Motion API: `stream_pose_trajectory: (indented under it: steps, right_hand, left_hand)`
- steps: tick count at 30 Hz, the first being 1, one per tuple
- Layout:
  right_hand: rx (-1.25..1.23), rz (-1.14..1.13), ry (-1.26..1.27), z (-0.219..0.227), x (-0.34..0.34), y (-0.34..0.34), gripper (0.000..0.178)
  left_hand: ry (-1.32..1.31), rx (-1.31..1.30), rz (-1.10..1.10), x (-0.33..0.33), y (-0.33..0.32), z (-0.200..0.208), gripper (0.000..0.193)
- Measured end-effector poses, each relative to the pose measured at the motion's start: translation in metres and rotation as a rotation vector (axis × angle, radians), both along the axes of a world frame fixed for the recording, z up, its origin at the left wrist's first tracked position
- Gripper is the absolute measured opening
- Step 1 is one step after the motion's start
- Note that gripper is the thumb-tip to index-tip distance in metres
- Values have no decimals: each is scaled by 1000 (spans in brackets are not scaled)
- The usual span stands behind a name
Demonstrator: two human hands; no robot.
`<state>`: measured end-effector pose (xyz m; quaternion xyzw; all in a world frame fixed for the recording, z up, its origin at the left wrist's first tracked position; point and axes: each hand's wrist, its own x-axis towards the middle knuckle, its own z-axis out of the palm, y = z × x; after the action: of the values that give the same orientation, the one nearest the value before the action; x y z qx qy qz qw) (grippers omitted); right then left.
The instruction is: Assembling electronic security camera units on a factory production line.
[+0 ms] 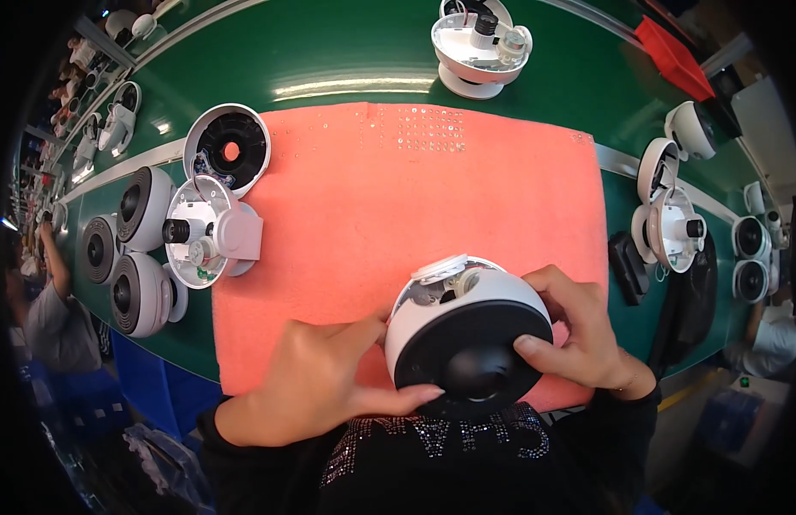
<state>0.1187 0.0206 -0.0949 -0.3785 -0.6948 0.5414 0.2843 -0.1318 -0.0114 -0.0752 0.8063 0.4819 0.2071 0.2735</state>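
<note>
Close to my body, at the front of a pink cloth mat (329, 197), I hold a round white device housing (518, 290) with a black front cover (441, 343) and a dark domed lens at its middle. Its white back part is partly open, and bits of the inside show there. My left hand (320, 369) grips the left edge, thumb low on the black face. On the opposite side my right hand (578, 330) has its thumb pressed on the face and its fingers around the back. Small screws (432, 129) lie in rows along the mat's far edge.
Left of the mat stands an opened white unit (196, 232) beside several finished-looking round units (140, 292). Another opened unit (482, 47) is at the far side, one more (672, 227) at right near a black block (628, 268). A red bin (672, 56) sits far right.
</note>
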Motion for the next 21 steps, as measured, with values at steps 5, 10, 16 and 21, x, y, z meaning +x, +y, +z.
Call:
stream_pose_trajectory:
  steps: [5, 10, 16, 21]
  right_hand:
    - [75, 16, -279, 12, -7, 15, 30]
    - [316, 63, -416, 1, -4, 26, 35]
    - [459, 124, -474, -6, 0, 33, 38]
    - [597, 76, -510, -6, -1, 27, 36]
  left_hand:
    - [248, -55, -46, -1, 7, 7, 49]
    - [236, -222, -90, -1, 25, 9, 46]
    - [306, -265, -134, 2, 31, 9, 44]
    - [303, -238, -130, 2, 28, 10, 45]
